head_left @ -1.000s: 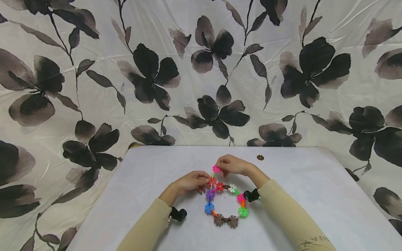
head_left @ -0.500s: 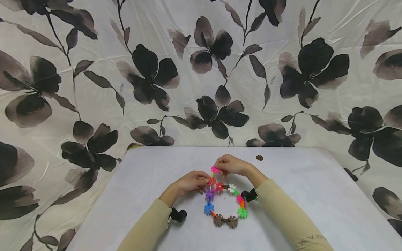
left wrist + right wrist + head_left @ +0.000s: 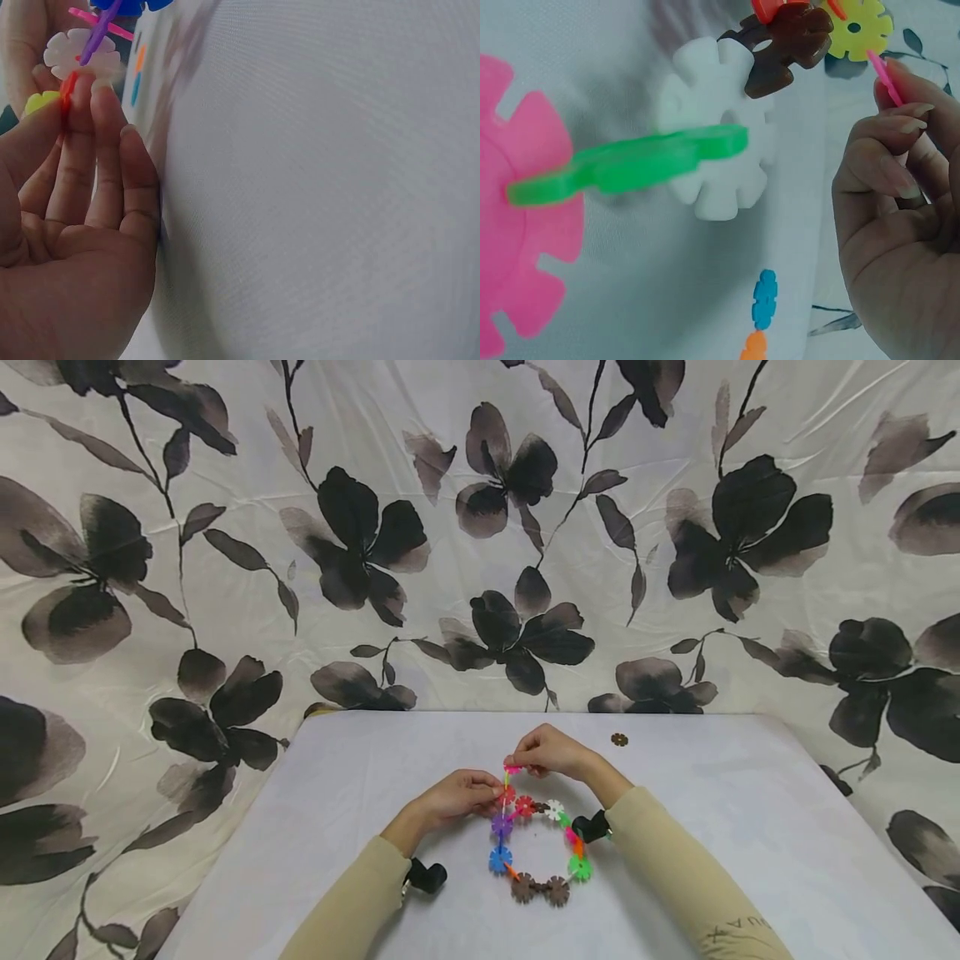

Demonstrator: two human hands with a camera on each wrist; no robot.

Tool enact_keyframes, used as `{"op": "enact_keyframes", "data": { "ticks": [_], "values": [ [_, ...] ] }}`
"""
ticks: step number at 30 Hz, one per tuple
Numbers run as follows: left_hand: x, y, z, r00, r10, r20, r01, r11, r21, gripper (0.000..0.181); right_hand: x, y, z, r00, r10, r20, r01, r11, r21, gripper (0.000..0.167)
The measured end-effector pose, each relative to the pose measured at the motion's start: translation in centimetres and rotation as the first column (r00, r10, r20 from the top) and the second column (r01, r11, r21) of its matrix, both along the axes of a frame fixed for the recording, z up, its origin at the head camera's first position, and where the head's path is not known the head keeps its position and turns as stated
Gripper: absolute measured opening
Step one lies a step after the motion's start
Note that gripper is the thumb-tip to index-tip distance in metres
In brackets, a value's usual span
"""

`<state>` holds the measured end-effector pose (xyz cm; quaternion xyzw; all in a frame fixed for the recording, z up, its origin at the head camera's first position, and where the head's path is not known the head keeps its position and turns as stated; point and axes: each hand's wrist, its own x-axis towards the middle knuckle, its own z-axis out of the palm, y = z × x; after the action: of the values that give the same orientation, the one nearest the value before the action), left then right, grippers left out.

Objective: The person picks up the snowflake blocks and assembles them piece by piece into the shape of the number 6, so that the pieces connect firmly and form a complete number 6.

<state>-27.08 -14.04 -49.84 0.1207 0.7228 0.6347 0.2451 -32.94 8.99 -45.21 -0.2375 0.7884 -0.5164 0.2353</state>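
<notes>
Slotted plastic snowflake discs in many colours, joined edge to edge, form a ring on the white table, seen in the head view with a blue disc (image 3: pixel 500 860) at its left. At the ring's far left, my left hand (image 3: pixel 453 795) pinches a red disc (image 3: pixel 68 90) between thumb and fingertips. A yellow disc (image 3: pixel 864 31) stands up from the red one. My right hand (image 3: pixel 551 753) pinches a pink disc (image 3: pixel 885 78) at the yellow disc's edge; whether its slot is fully seated cannot be told. A white disc (image 3: pixel 79 54) sits beside the red one.
A loose brown disc (image 3: pixel 619 740) lies at the table's far side, right of my right hand. Blue (image 3: pixel 765 298) and orange (image 3: pixel 754 346) discs appear low in the right wrist view. A floral cloth (image 3: pixel 525 543) hangs behind the table (image 3: pixel 360 743).
My right hand has shifted slightly left, and the pink disc has tilted from nearly face-on to nearly edge-on in the head view. My left hand stays on the red disc.
</notes>
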Motion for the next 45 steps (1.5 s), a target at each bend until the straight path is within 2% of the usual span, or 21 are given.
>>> {"op": "enact_keyframes", "data": {
  "ticks": [9,12,16,24,32,41,45],
  "values": [
    [0.13,0.01,-0.06,1.000,-0.002,-0.011,0.002,1.000,0.007,0.019,0.02,-0.11,0.17,0.994,0.103,-0.042,-0.101,0.994,0.035,0.026],
    [0.31,-0.01,-0.10,1.000,0.000,-0.016,0.000,1.000,0.001,0.019,0.06,-0.29,-0.03,0.992,0.112,-0.058,-0.109,0.993,0.044,0.024],
    [0.61,-0.01,-0.13,1.000,0.013,-0.016,-0.013,1.000,0.002,0.019,0.31,-0.50,-0.23,0.995,0.090,-0.047,-0.088,0.995,0.052,0.024],
    [0.67,0.02,-0.39,0.999,0.041,-0.014,-0.040,0.999,0.016,0.017,0.50,-0.78,-0.29,0.997,0.035,0.071,-0.035,0.999,-0.001,0.024],
    [0.60,0.02,-0.56,0.998,0.057,-0.019,-0.056,0.998,0.032,0.018,0.38,-0.92,-0.28,0.998,0.016,0.062,-0.017,1.000,0.012,0.024],
    [0.77,0.10,-0.29,0.996,0.083,-0.014,-0.083,0.996,0.020,0.020,0.39,-0.91,-0.38,0.999,0.046,-0.012,-0.046,0.999,0.013,0.024],
    [0.85,0.13,-0.30,0.996,0.086,-0.022,-0.085,0.996,0.026,0.020,0.43,-0.91,-0.46,0.999,0.036,-0.017,-0.035,0.999,0.025,0.024]
  ]
}}
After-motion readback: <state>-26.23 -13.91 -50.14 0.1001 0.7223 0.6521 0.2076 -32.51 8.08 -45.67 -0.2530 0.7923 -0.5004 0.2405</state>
